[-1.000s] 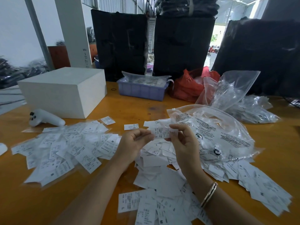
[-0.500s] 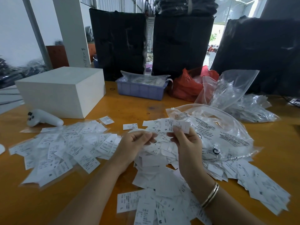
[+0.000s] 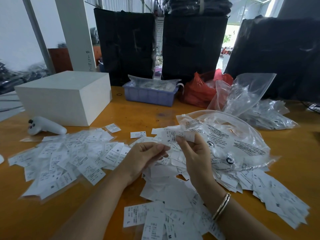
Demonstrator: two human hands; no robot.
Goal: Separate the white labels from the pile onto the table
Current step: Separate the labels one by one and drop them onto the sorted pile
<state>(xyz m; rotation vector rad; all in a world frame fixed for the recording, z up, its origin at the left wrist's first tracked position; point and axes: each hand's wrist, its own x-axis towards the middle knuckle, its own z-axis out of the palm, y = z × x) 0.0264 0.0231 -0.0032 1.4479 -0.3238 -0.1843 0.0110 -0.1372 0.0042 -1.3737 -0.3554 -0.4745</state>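
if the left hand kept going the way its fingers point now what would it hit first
Probably the right hand. The left hand points its curled fingers rightward, toward that hand, which pinches a small bunch of white printed labels. Depth is unclear; it might pass under them.

A single wide-angle camera, worn on the person's head, is looking forward and down across the orange table (image 3: 142,115), sitting close above the left hand (image 3: 143,160) and right hand (image 3: 195,153), whose forearms are entering from the bottom edge. It is facing the far row of black bags (image 3: 194,47) (straight lines are bowing toward the frame's edges). No second view is sharing the scene.
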